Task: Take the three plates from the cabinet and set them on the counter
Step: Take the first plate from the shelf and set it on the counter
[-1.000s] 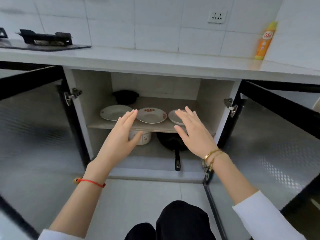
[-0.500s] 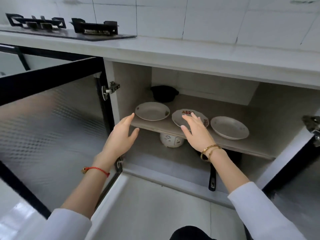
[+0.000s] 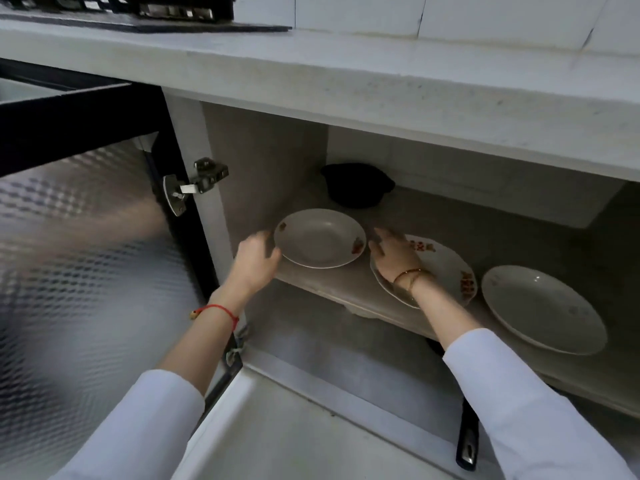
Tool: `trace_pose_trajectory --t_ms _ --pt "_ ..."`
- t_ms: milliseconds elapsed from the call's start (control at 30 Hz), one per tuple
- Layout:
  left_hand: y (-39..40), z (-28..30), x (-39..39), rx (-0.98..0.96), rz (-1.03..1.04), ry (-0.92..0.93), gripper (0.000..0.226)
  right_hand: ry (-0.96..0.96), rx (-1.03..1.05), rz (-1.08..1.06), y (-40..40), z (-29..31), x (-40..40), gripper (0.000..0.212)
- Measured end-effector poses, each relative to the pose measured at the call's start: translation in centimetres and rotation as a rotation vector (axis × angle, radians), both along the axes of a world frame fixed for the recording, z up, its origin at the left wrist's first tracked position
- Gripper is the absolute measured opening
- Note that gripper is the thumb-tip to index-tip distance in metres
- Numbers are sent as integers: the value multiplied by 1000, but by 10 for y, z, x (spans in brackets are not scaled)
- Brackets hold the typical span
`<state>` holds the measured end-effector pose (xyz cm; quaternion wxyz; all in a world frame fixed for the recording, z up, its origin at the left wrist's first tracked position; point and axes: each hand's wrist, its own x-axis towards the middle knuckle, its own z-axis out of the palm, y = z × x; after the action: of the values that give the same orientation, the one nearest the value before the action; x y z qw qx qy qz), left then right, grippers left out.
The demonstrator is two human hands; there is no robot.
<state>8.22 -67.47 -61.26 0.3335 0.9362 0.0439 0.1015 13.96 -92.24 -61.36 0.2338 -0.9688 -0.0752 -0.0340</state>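
Note:
Three white plates lie in a row on the cabinet shelf (image 3: 332, 284). The left plate (image 3: 318, 237) has small flower marks on its rim. My left hand (image 3: 254, 261) is at its left rim, fingers curled and touching the edge. My right hand (image 3: 394, 258) is at its right rim with fingers spread, and it lies over the middle plate (image 3: 446, 268), which has red patterns. The right plate (image 3: 540, 306) lies apart, untouched. All three plates rest flat on the shelf. The grey counter (image 3: 381, 74) runs above the cabinet.
A black pot (image 3: 356, 185) sits at the back of the shelf behind the left plate. The open left door (image 3: 79, 237) with its hinge (image 3: 194, 185) stands beside my left arm. A black pan handle (image 3: 467, 441) sticks out below. A stove (image 3: 156, 12) is on the counter's left.
The view has moved closer and lower. Both hands have reached into the cabinet, from the shelf's front edge to either side of the left plate.

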Motion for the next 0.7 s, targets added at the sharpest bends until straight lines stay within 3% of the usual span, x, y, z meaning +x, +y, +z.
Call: trace_pose_trajectory --t_ms 333,533,700 --pt "-5 -22 56 -47 50 207 44 98 -33 2 15 -25 65 36" --pt "-3 -27 63 -76 54 215 45 137 -17 -35 18 -33 76 31" --pt "1 -30 58 -174 68 151 37 127 159 -49 17 -32 74 24"
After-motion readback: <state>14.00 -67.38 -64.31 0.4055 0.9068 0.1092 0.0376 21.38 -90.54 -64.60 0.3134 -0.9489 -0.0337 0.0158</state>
